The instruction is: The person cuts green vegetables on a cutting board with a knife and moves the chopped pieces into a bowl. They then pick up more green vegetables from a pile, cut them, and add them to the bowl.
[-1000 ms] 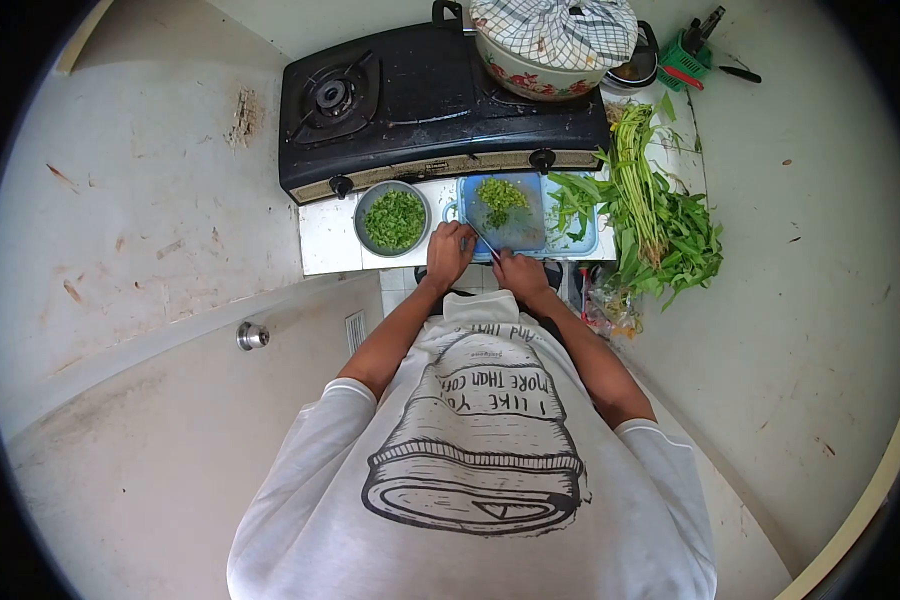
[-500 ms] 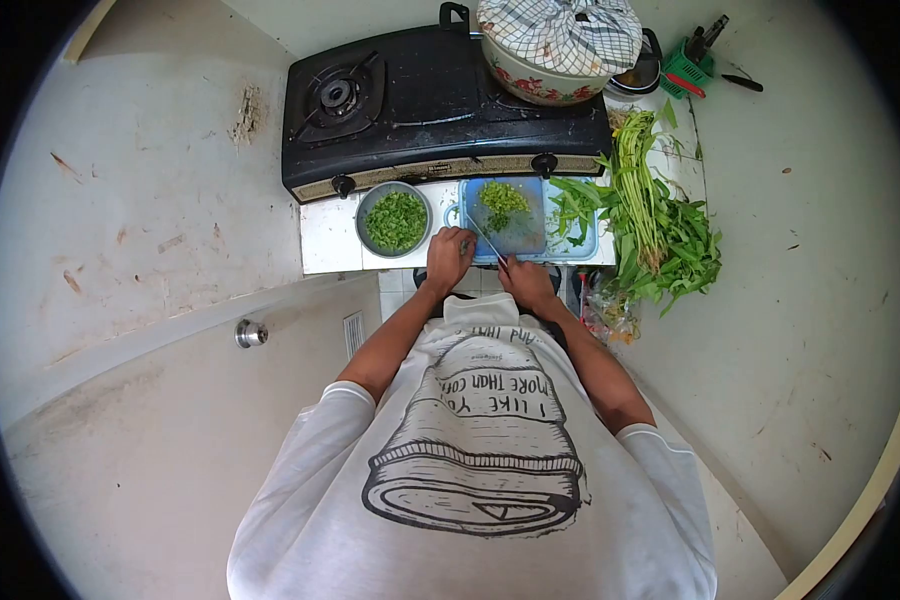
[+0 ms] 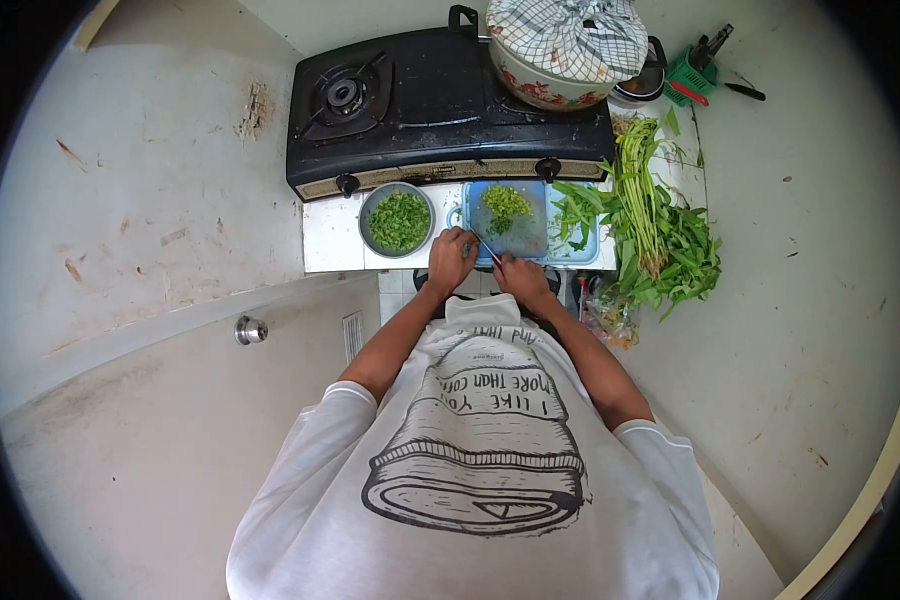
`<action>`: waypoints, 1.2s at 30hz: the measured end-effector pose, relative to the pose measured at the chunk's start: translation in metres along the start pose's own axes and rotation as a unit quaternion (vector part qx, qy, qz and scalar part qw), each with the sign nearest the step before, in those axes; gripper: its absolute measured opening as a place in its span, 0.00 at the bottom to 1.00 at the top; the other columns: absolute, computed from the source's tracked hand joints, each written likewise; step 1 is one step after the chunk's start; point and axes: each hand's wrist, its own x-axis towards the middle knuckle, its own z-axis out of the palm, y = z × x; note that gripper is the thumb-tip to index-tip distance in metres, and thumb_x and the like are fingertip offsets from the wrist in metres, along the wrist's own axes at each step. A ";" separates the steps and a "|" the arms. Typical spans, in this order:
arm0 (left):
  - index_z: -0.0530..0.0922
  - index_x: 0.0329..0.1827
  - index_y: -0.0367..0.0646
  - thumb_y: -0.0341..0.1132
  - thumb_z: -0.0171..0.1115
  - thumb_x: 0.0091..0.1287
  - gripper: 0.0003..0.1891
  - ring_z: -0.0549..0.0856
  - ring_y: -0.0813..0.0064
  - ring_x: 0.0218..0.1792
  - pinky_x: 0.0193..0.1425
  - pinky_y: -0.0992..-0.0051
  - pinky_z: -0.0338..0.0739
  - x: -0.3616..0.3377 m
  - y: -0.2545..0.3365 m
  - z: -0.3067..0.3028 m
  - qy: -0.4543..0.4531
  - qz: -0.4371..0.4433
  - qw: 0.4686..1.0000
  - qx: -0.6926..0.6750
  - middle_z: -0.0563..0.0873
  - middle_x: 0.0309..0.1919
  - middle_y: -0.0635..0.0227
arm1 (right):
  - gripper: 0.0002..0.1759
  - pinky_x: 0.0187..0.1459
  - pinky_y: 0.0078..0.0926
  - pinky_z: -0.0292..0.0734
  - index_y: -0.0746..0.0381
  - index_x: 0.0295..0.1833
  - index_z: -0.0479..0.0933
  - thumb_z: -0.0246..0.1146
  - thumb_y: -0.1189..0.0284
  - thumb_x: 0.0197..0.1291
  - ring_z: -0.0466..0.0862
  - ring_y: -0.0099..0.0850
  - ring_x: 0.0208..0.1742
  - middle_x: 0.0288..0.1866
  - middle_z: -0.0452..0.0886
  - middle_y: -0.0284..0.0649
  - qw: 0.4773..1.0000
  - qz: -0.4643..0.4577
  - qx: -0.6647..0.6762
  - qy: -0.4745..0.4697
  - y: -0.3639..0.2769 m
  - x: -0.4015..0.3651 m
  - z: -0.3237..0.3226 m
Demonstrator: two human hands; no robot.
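Observation:
My right hand (image 3: 523,279) is closed round the handle of a knife (image 3: 486,247), its blade slanting up and left over the near left part of a blue-grey cutting board (image 3: 532,232). Close to the blade, at the board's left edge, my left hand (image 3: 454,256) has its fingers curled; whatever lies under them is hidden. Chopped green stems and leaves (image 3: 507,201) form a small pile on the board. The board rests in a light-blue tray (image 3: 581,253). Left of it stands a grey bowl (image 3: 363,228) full of chopped greens (image 3: 400,221).
A black two-burner stove (image 3: 430,90) backs the narrow white counter (image 3: 332,240). On its right side stands a flowered pot (image 3: 535,88) wrapped in checked cloth. Long-stemmed leafy greens (image 3: 650,215) hang over the counter's right end. A green basket (image 3: 686,75) holds utensils behind.
The knife blade has drawn back toward me and lies closer to my left hand's fingers. My right hand has shifted slightly left. The whole view has moved a little.

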 end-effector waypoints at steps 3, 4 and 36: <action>0.87 0.39 0.44 0.29 0.69 0.62 0.04 0.85 0.56 0.43 0.51 0.59 0.79 0.001 -0.002 -0.001 0.004 0.004 1.000 -0.008 0.87 0.37 0.62 | 0.22 0.40 0.58 0.86 0.67 0.50 0.78 0.59 0.56 0.74 0.89 0.60 0.33 0.29 0.87 0.59 1.000 0.003 0.004 -0.006 0.005 -0.006 -0.001; 0.87 0.39 0.44 0.30 0.69 0.62 0.04 0.85 0.56 0.43 0.51 0.59 0.79 0.000 -0.003 0.000 0.006 0.007 1.000 -0.010 0.87 0.37 0.62 | 0.22 0.40 0.59 0.85 0.67 0.50 0.78 0.58 0.56 0.74 0.89 0.60 0.33 0.29 0.87 0.59 1.000 0.008 0.009 -0.005 0.005 -0.008 -0.002; 0.89 0.42 0.43 0.30 0.68 0.66 0.05 0.88 0.54 0.39 0.47 0.58 0.81 -0.003 -0.008 -0.003 -0.043 -0.059 0.996 -0.042 0.88 0.38 0.60 | 0.23 0.42 0.60 0.85 0.69 0.52 0.78 0.59 0.57 0.73 0.89 0.63 0.34 0.31 0.87 0.62 0.999 0.026 0.025 -0.022 0.000 -0.011 -0.009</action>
